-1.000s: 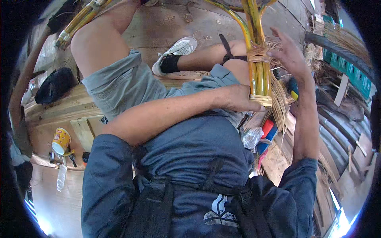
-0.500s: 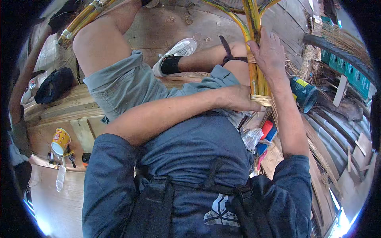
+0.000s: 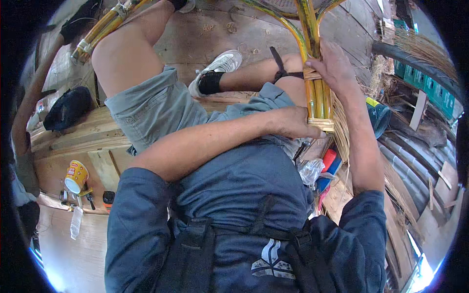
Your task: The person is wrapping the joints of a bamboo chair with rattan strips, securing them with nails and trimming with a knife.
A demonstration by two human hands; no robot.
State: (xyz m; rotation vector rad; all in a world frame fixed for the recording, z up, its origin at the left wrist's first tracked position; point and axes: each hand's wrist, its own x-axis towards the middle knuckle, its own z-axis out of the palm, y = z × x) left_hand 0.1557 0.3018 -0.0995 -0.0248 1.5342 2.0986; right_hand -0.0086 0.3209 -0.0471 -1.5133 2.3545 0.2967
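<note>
Pole bundle [image 3: 320, 100], upper right of the frame: left hand [image 3: 293, 122] clasps its low end, right hand [image 3: 337, 68] sits by the upper binding [image 3: 311, 74], can't tell if it's gripping. I'd brace low, keep wraps snug.

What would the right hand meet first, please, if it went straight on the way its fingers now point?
Probably the curved yellow rod branching off the bundle of yellow poles just beyond the right hand, though depth is hard to judge.
</note>
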